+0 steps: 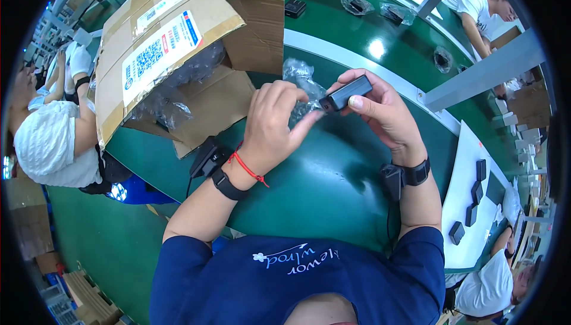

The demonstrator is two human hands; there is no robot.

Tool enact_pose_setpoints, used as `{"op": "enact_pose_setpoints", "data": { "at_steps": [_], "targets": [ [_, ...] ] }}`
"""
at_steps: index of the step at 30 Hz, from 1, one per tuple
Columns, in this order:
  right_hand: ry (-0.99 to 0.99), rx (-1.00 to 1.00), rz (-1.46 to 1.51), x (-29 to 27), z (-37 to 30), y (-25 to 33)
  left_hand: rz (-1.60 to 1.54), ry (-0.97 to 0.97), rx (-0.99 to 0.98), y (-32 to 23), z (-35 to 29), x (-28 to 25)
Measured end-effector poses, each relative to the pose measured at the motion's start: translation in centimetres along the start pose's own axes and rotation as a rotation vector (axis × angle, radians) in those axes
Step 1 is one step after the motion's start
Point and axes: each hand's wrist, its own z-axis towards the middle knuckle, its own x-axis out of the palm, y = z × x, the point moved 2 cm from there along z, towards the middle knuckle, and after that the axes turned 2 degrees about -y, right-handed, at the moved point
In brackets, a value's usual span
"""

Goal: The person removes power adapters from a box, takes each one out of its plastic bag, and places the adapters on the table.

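Observation:
In my right hand is a small black box-shaped device, held tilted above the table between thumb and fingers. My left hand is at the device's lower left end. Its fingers are curled round a crumpled clear plastic bag, which shows between thumb and forefinger and sticks up behind them. Part of the bag is hidden by the fingers. An opened cardboard box lies beyond my left hand, with more clear plastic bags inside.
Past the metal rail, a green surface carries bagged items and a black device. Several black devices lie on a white board at right. A metal post slants nearby. Other people sit left and right.

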Motion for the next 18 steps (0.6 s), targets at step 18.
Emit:
{"op": "enact_pose_setpoints", "data": {
  "at_steps": [18],
  "targets": [
    [0.023, 0.089, 0.395, 0.3, -0.3, -0.7, 0.170, -0.183, 0.125, -0.4, 0.0, 0.4]
  ]
}}
